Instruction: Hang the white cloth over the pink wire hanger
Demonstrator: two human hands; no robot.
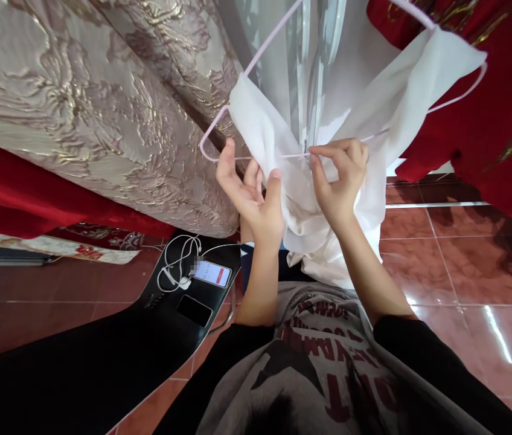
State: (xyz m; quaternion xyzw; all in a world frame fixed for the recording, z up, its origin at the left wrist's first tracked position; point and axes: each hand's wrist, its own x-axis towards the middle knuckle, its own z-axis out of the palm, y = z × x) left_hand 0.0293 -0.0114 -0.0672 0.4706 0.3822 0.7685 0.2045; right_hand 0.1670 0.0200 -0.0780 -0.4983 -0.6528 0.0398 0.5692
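A pale pink clothes hanger [213, 134] hangs before me, with a white garment [258, 124] draped over both its shoulders and falling in folds to my lap. My left hand [256, 202] is at the lower left of the hanger, index finger stretched up beside the bottom bar. Its thumb presses the white cloth, with the other fingers curled close by, partly hidden. Thumb and forefinger of my right hand [340, 175] pinch the bottom bar near its middle. Just beside that pinch is a small metal piece [305, 146], too small to name surely.
Gold-patterned beige fabric [102, 121] hangs at left, red garments [500, 139] at right. A black bench-like surface [102, 350] at lower left bears a lit phone [213, 273], white cables [179, 257] and a dark phone-like object [194, 310]. Red tiles [473, 266] cover the floor.
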